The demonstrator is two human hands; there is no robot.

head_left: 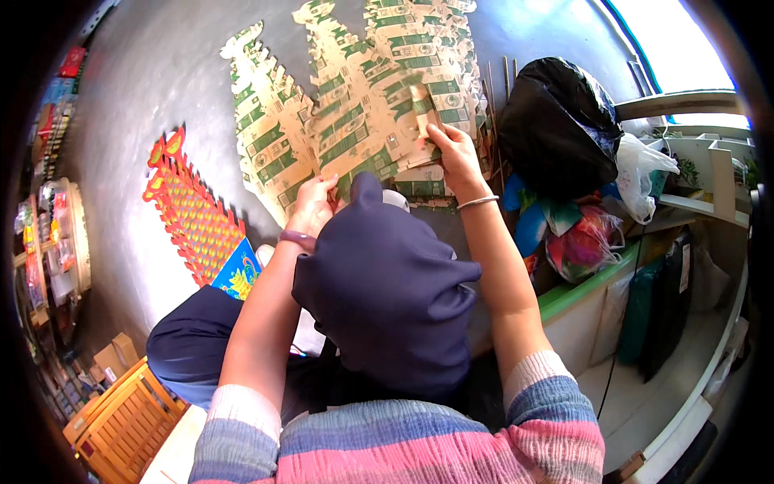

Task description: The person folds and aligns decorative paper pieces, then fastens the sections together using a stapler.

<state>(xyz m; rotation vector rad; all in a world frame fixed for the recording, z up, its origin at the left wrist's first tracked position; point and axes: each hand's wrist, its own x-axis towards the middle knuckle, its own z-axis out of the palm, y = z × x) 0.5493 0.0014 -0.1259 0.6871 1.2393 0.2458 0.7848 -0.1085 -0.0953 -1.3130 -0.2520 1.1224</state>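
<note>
Printed tan-and-green sheets [274, 137] with jagged edges fan out in long overlapping strips over the grey floor. At the near end of the middle strip, my left hand [313, 206] is closed, its thumb and fingers pinching the paper's edge. My right hand [459, 161] is closed too, gripping a folded tan paper piece [422, 113] that is raised and partly blurred. Between my forearms, a rounded dark navy cloth-covered shape [387, 282] hides my lap and part of the near paper; I cannot tell what it is.
A red-and-yellow jagged strip [201, 222] with a blue end lies left. Right stand a black plastic bag [560, 121], a white bag [641, 173] and a green-edged counter [580, 290]. A wooden chair [129, 423] is lower left; stocked shelves [52, 242] line the far left.
</note>
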